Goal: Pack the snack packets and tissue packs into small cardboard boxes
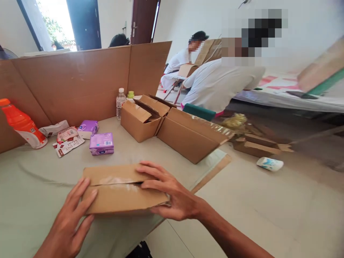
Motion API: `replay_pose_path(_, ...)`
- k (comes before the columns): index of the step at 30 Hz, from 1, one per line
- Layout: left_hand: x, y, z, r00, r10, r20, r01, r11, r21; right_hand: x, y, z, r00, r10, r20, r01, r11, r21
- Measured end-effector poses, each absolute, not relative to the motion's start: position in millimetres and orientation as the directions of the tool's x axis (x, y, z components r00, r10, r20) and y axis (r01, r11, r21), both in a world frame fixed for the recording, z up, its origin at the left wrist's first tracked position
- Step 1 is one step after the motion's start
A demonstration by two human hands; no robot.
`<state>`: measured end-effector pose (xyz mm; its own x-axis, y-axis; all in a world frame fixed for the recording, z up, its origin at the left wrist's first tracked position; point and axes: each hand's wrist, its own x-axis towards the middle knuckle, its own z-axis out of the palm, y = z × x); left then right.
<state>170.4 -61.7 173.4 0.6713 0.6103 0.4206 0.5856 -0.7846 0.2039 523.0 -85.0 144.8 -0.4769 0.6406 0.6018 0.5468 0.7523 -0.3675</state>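
A small brown cardboard box [120, 199] lies in front of me at the table's near side, its top flaps folded over. Shiny tape traces run along the seam, and a dark gap shows toward the right end. My left hand [68, 220] grips the left end, fingertips over the edge. At the opposite end, my right hand [174, 195] holds the box, some fingers on top flaps and others lower at the side. Beyond it are purple packets [102, 144], white-and-red snack pouches [69, 141] and an orange bottle [24, 125].
Open cardboard boxes [185, 134] stand at the table's right edge, beside a clear plastic bottle [120, 104]. A tall cardboard screen [80, 82] lines the back. On the floor are another box [258, 148] and a paper cup [270, 164]. People in white shirts [212, 86] sit beyond.
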Motion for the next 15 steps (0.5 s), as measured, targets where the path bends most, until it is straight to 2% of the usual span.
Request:
replay_pose_path(2, 226.0, -31.3, 176.8, 0.758, 0.530, 0.380, 0.475, -0.848, 0.234, 559.3, -112.7, 138.5, -0.337, 0.693, 0.638, 0.690, 0.642, -0.334)
replay_pose_path(5, 316.5, 10.2, 178.5, 0.870, 0.439, 0.225, 0.370, -0.882, 0.292, 596.5, -142.7, 128.0, -0.108, 0.703, 0.703, 0.878, 0.399, -0.263)
replay_pose_path(7, 373.1, 30.8, 175.7, 0.849, 0.480, 0.219, 0.407, -0.860, 0.307, 608.8, -149.6, 123.2, -0.022, 0.670, 0.742, 0.956, 0.232, -0.181)
replay_pose_path(10, 431.4, 44.9, 164.8, 0.772, 0.589, 0.239, 0.508, -0.798, 0.324, 612.5, -139.0, 119.9, 0.017, 0.638, 0.770, 0.998, 0.031, -0.047)
replay_pose_path(15, 416.1, 18.4, 134.7, 0.736, 0.625, 0.259, 0.546, -0.775, 0.318, 616.7, -96.6, 112.1, 0.037, 0.632, 0.774, 0.990, -0.131, 0.060)
